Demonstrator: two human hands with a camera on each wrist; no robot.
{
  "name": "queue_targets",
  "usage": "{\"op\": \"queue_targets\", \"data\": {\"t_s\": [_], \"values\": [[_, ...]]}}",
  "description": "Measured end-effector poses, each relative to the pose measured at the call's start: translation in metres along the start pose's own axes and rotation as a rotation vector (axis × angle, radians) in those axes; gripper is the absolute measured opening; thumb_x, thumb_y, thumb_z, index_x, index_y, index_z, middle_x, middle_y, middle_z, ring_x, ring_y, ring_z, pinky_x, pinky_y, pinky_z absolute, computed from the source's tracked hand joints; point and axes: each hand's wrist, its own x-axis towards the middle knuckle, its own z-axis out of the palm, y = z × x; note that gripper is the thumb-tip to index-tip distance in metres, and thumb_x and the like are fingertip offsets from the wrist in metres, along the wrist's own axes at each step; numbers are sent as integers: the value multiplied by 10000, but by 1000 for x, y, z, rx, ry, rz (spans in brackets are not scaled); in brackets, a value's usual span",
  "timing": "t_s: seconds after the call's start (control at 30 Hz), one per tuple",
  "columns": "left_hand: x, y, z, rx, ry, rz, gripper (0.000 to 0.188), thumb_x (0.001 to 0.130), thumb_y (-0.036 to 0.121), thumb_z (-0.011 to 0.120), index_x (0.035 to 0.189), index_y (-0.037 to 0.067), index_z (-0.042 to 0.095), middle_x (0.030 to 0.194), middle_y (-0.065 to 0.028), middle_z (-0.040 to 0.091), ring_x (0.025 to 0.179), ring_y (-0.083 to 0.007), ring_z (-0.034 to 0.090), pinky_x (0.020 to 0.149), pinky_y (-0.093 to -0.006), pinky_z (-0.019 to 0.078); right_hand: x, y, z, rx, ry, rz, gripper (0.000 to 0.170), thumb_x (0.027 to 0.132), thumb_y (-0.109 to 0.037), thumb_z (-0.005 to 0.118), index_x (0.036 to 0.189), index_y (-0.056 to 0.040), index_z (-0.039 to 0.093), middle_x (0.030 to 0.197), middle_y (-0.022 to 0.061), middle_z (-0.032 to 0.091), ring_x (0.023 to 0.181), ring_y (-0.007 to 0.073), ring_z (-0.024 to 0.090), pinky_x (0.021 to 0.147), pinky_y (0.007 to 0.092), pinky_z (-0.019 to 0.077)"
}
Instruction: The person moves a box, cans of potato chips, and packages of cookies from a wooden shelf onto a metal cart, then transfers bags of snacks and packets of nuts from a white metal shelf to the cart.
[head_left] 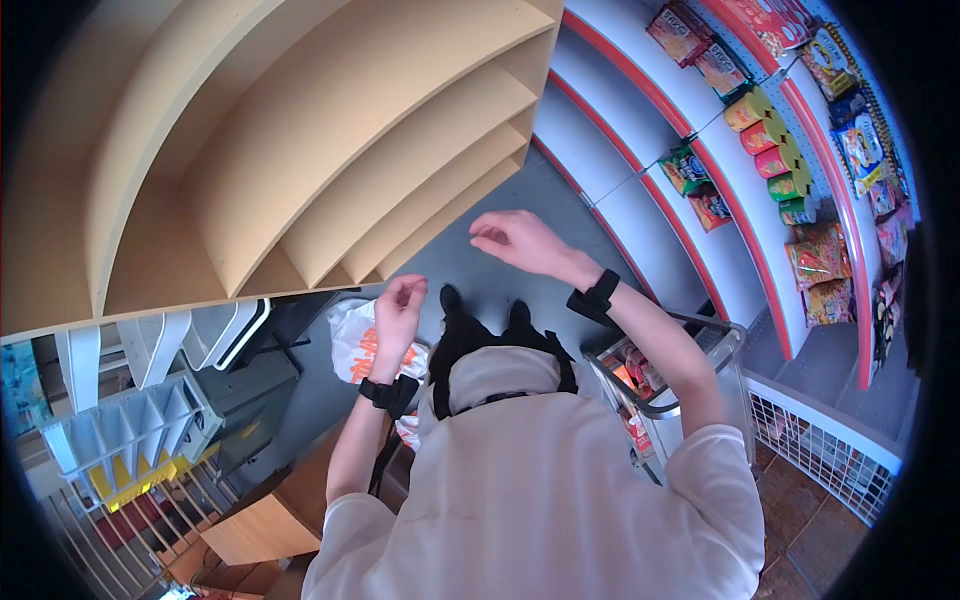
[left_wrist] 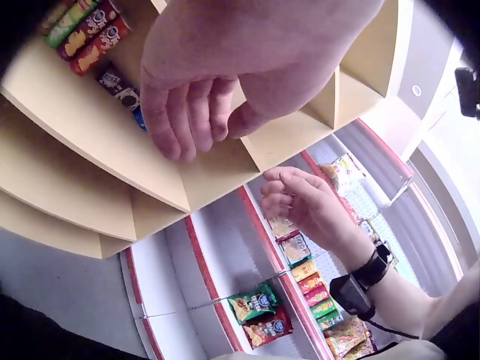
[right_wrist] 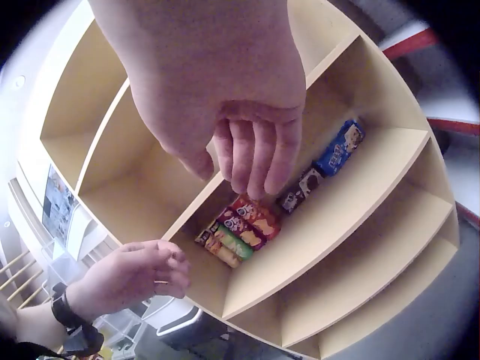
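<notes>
My left hand [head_left: 397, 312] is raised in front of the wooden shelf unit [head_left: 330, 110], its fingers loosely bent around nothing. Farther right, my right hand [head_left: 520, 242] hangs in the air before the same unit, also with nothing in it. In the right wrist view, a row of red, purple and green snack packs [right_wrist: 238, 229] lies on a shelf beyond the right hand's fingertips. Beside them on that board are a dark pack [right_wrist: 300, 189] and a blue pack [right_wrist: 342, 148]. The left wrist view shows these red and green packs [left_wrist: 97, 45] past the left hand.
Red-edged white shelves [head_left: 640, 150] on the right hold bags and colourful canisters [head_left: 770, 150]. By my right side stands a metal-framed cart [head_left: 660, 370] with packages in it. A white and orange plastic bag [head_left: 352, 340] lies on the floor near my feet.
</notes>
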Motion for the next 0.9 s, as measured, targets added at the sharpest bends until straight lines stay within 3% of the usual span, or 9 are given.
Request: {"op": "queue_targets", "data": {"t_s": [0.17, 0.3, 0.4, 0.5, 0.57, 0.63, 0.67, 0.83, 0.9], "values": [[1, 4, -14, 127, 32, -14, 158, 939, 105, 630, 1050, -6, 647, 944, -36, 684, 867, -96, 632, 783, -237, 500, 12, 8, 5, -8, -5, -23, 227, 903, -201, 659, 1030, -14, 645, 909, 139, 703, 837, 246, 699, 753, 348, 560], [18, 11, -38, 293, 83, 19, 169, 923, 109, 639, 1045, -6, 653, 961, -90, 697, 866, -129, 657, 766, -269, 533, 26, 25, 24, 70, 26, -28, 229, 901, -207, 661, 1025, -14, 647, 909, 141, 702, 830, 247, 698, 747, 352, 560], [68, 11, -66, 344, 95, -12, 199, 926, 111, 636, 1089, -4, 632, 964, -98, 694, 887, -137, 657, 786, -272, 530, 69, 49, 35, 119, 80, -55, 226, 893, -200, 658, 1013, -8, 646, 896, 148, 698, 825, 268, 694, 737, 367, 554], [133, 13, -72, 457, 101, -58, 251, 923, 104, 636, 1146, -3, 598, 1083, -116, 656, 923, -165, 648, 807, -282, 523, 107, 88, 44, 168, 138, 45, 217, 892, -191, 650, 1000, -3, 642, 891, 153, 695, 829, 281, 692, 737, 371, 550], [187, -12, -90, 564, 86, -69, 265, 924, 98, 631, 1162, -9, 584, 1132, -118, 626, 981, -176, 625, 837, -291, 512, 145, 117, 60, 269, 189, 63, 208, 892, -188, 642, 991, -5, 640, 899, 155, 690, 837, 291, 688, 734, 377, 546], [203, -37, -91, 535, 222, 81, 299, 923, 91, 630, 1194, -17, 562, 1137, -110, 618, 1020, -167, 598, 880, -293, 487, 139, 133, 77, 270, 260, 59, 194, 890, -183, 640, 982, -13, 641, 905, 149, 688, 837, 293, 684, 731, 380, 541], [213, -45, -97, 441, 252, 56, 333, 924, 80, 625, 1229, -19, 537, 1139, -97, 608, 1031, -159, 579, 911, -289, 461, 143, 142, 89, 256, 272, 59, 174, 884, -177, 640, 956, -19, 635, 896, 135, 683, 822, 298, 677, 721, 384, 535], [288, -65, -105, 497, 382, 93, 414, 933, 101, 608, 1304, -10, 460, 1188, -90, 550, 1020, -171, 573, 905, -310, 456, 193, 199, 136, 367, 357, 52, 152, 876, -171, 640, 929, -32, 612, 873, 110, 673, 795, 294, 666, 695, 385, 526], [300, -54, -99, 461, 418, 158, 493, 929, 127, 623, 1356, 6, 407, 1241, -112, 530, 1048, -184, 565, 903, -313, 457, 208, 208, 149, 450, 447, 4, 144, 866, -178, 601, 851, -36, 583, 810, 139, 644, 779, 336, 638, 681, 448, 508]]}}
